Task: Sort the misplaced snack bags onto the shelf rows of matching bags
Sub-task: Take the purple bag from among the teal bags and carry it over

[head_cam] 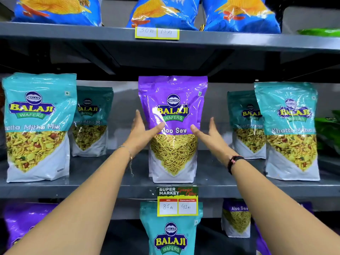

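A purple Aloo Sev bag (173, 107) stands upright in the middle of the middle shelf (110, 186), among teal Khatta Mitha Mix bags (38, 126) on both sides. My left hand (141, 131) is at the purple bag's left edge, thumb across its front, fingers spread. On the bag's right side is my right hand (207, 133), open, thumb near the front. On the shelf below, a teal bag (171, 234) stands in the middle between purple Aloo Sev bags (236, 218).
Blue chip bags (161, 13) fill the top shelf. Green bags (327, 133) show at the far right. A yellow price tag (177, 201) hangs on the middle shelf's front edge. More teal bags (287, 129) stand to the right, with gaps beside the purple bag.
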`<state>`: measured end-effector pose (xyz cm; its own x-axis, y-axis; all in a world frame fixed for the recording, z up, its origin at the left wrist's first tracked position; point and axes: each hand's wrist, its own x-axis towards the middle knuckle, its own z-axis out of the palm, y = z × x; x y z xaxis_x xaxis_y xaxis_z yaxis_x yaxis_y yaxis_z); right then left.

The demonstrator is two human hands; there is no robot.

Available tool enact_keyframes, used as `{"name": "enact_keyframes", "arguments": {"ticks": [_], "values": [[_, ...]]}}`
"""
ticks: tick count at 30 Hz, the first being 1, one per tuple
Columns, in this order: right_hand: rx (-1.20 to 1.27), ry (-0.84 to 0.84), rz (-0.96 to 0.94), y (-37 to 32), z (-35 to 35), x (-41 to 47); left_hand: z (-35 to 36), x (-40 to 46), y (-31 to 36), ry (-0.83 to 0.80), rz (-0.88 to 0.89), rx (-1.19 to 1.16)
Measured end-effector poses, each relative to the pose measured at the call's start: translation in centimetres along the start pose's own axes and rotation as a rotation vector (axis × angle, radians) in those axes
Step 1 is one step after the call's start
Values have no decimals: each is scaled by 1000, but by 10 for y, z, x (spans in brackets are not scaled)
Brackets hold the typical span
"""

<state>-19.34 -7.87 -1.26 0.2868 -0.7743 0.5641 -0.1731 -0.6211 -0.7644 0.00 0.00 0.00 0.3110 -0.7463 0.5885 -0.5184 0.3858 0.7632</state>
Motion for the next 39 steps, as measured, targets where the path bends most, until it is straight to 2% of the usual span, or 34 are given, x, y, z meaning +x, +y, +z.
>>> {"name": "enact_keyframes", "arguments": {"ticks": [2,4,7,10,16,26,32,39], "values": [[161,-195,125,4,2,-1,-2,-1,-3,-160,-100,-177],[151,-361,156,9,7,-4,-3,-2,-15,-341,-127,-215],[196,-440,159,20,13,-1,4,-5,-28,-460,-144,-226],[268,-404,132,18,15,-6,8,-6,-33,-382,-131,-274],[249,-361,65,0,19,-25,-6,-18,-34,-294,-91,-294],[281,-287,-172,-44,77,-100,-80,-107,-34,-69,26,-363],[217,-361,-160,-29,136,-153,-121,-178,-76,0,-86,-345],[79,-447,9,37,198,-203,-126,-236,-160,4,-315,-352]]}}
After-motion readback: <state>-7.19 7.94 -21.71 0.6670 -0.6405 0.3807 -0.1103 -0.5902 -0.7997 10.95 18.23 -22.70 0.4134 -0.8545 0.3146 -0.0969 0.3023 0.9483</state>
